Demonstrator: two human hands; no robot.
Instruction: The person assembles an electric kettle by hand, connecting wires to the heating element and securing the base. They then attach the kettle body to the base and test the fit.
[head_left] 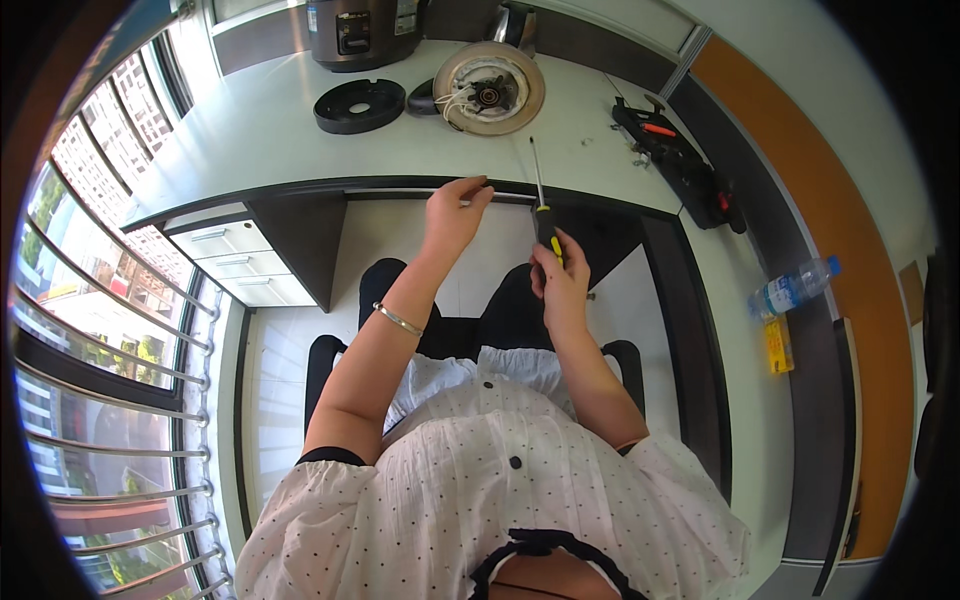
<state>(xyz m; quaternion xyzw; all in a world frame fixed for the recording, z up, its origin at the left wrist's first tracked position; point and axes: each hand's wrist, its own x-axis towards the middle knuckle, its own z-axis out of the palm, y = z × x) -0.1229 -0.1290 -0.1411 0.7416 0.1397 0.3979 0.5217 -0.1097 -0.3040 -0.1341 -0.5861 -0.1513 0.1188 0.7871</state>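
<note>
My right hand (560, 275) grips a screwdriver (541, 195) by its black and yellow handle, the thin shaft pointing up over the white desk (270, 130). My left hand (455, 212) rests its fingertips on the desk's dark front edge and holds nothing. Beyond both hands lies an upturned round appliance base (490, 88) with exposed wires and a motor hub. A black round cover (359, 105) lies to its left.
A dark cooker body (362, 30) stands at the back. A black tool tray (675, 160) with red-handled tools sits on the right. A plastic water bottle (793, 289) lies on the side counter. White drawers (240, 262) stand under the desk at left, by barred windows.
</note>
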